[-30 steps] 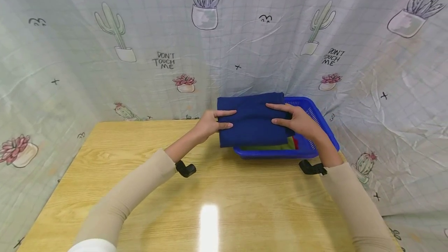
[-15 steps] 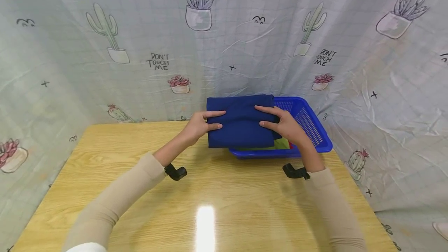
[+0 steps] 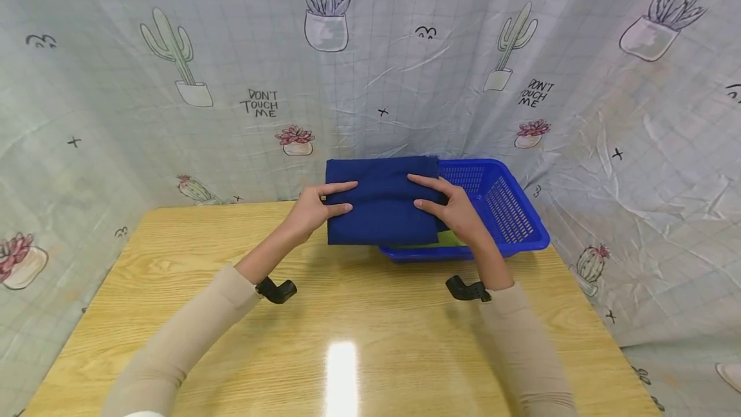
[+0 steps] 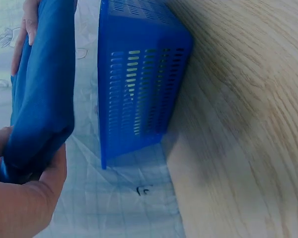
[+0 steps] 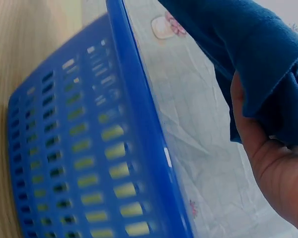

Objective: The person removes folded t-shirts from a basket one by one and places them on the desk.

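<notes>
Table (image 3: pixel 399 333) below, left grip (image 3: pixel 311 212) and right grip (image 3: pixel 454 210) pinch blue cloth (image 3: pixel 382 204), long axis sideways.

Saw a dark blue cloth (image 3: pixel 382 201), folded into a thick rectangle with a soft crease across its face. Was gripped at one end by the left hand (image 3: pixel 309 212) and at the other by the right hand (image 3: pixel 454 211). Hung just above a blue basket (image 3: pixel 509 214), apart from its rim, covering the left part in the head view and reaching past its left side. Showed rounded, bulky layers at the left end, loosely overlapping edges at the right.
</notes>
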A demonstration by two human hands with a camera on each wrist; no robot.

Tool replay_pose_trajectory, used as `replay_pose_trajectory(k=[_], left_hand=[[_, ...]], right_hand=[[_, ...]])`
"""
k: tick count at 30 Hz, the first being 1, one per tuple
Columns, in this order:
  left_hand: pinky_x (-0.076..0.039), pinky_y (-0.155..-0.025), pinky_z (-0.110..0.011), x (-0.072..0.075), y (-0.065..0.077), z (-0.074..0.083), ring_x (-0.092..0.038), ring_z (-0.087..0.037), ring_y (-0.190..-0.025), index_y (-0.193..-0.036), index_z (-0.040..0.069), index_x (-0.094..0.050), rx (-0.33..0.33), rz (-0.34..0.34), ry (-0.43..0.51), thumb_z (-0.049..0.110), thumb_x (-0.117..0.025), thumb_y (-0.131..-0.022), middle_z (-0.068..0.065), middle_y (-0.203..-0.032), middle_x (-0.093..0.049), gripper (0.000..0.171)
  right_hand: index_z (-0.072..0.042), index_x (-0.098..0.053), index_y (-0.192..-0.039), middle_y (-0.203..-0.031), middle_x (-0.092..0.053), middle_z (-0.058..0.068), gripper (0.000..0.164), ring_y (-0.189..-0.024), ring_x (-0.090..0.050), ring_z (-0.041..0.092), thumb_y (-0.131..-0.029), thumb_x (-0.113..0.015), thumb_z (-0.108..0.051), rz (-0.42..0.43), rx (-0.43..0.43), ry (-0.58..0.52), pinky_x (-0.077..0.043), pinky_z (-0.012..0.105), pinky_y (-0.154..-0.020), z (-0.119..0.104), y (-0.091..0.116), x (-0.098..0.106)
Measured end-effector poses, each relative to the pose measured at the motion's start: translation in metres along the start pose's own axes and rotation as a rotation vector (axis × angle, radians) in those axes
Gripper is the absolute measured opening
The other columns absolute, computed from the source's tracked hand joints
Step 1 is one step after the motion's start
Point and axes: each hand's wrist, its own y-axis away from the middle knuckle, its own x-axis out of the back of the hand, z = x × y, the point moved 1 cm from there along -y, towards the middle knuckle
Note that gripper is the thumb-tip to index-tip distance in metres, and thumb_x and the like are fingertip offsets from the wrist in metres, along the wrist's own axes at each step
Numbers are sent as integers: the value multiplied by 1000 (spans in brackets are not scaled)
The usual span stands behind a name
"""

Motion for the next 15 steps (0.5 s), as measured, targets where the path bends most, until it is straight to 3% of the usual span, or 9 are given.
replay_pose_trajectory(k=[1,2,4,5,8,15], left_hand=[[-50,-66,-28,1,1,-1,-61,-19,-84,-135,35,-67,-11,2,-3,17,-76,-93,-1,-158,-43,46],[-53,-81,-31,2,3,-2,-62,-20,-107,-136,35,-67,-20,5,3,17,-76,-94,0,-158,-44,47],[-45,-107,-39,4,7,-3,-39,-21,-144,-139,33,-65,-42,8,26,16,-74,-95,1,-157,-44,48],[-38,-115,-43,4,9,-4,-30,-20,-150,-140,33,-64,-53,14,41,16,-74,-95,2,-157,-45,49],[-37,-115,-48,6,16,-8,-31,-25,-150,-141,29,-63,-86,38,90,12,-72,-96,1,-157,-45,49],[-39,-112,-49,4,35,-14,-38,-25,-146,-143,29,-61,-152,143,90,7,-67,-97,0,-156,-46,51]], right_hand=[[-19,-60,-145,-150,-54,5,48,-155,-17,24,-98,-70,-15,2,1,-2,-6,54,-124,0,-1,-2],[-19,-60,-145,-151,-54,5,48,-155,-16,24,-98,-70,-15,3,-2,-5,-6,54,-124,-1,-1,-4],[-19,-59,-146,-152,-52,6,49,-156,-14,25,-98,-69,-14,-2,-14,-17,-6,55,-124,-2,-1,-9],[-19,-58,-147,-153,-51,6,50,-156,-14,25,-98,-69,-14,-5,-18,-18,-7,55,-124,-3,-1,-11],[-20,-57,-147,-154,-49,6,51,-156,-14,26,-98,-70,-14,-8,-27,-13,-10,56,-123,-6,0,-18],[-26,-60,-145,-152,-52,2,48,-156,-11,27,-99,-69,-19,-27,-2,-22,-7,59,-123,-14,-2,-37]])
